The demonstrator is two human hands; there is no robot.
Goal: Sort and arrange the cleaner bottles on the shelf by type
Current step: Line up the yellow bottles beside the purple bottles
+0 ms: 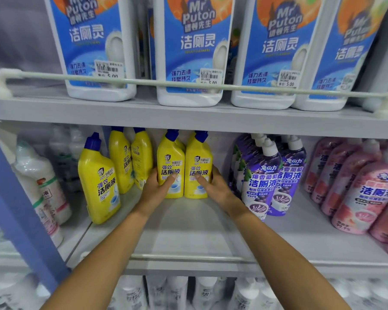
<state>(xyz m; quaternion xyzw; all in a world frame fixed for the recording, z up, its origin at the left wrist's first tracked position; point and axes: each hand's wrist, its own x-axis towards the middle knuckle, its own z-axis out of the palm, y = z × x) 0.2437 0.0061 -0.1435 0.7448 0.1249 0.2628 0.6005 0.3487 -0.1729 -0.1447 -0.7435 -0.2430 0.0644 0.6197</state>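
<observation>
A pale green guard rail (188, 85), a thin round bar with a white padded wrap at its left bend, runs across the front of the upper tier from left to right. Small white price stickers (109, 69) with black barcodes and printed numbers sit just behind the rail. A broad blue upright post (20, 209) leans across the near left, in front of the neighbouring bay. At the near edge of the middle tier lies a clear plastic price strip (188, 258), glossy and catching the light along its length.
</observation>
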